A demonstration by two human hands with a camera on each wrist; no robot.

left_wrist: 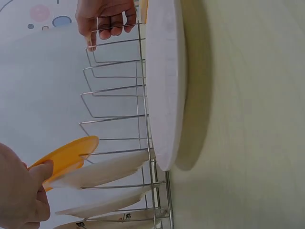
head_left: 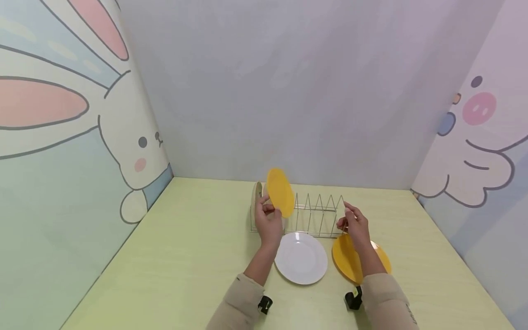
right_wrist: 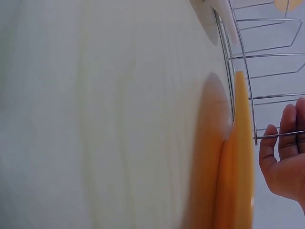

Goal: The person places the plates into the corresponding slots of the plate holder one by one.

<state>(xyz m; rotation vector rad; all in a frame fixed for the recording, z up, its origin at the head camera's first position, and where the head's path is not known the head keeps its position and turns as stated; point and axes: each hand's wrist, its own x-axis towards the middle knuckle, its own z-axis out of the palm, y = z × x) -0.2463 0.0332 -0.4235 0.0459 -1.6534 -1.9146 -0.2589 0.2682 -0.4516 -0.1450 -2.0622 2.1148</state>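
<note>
My left hand (head_left: pixel 270 225) pinches a yellow plate (head_left: pixel 281 192) by its lower edge, thumb on the near face. That plate stands steeply tilted at the left part of a wire dish rack (head_left: pixel 323 210), overlapping the wires in the left wrist view. Behind it in the rack, pale plates (left_wrist: pixel 102 172) stand on edge, and a patterned plate (head_left: pixel 256 197) is at the left end. At the rack's right end, my right hand (head_left: pixel 357 225) holds the end wire, its fingers (right_wrist: pixel 288 131) curled about it.
A white plate (head_left: pixel 301 259) lies flat on the light table (head_left: pixel 198 256) before the rack. Another yellow plate (head_left: pixel 344 256) lies to its right, partly under my right forearm. A grey wall (head_left: pixel 288 91) stands behind, with cartoon-printed walls on both sides.
</note>
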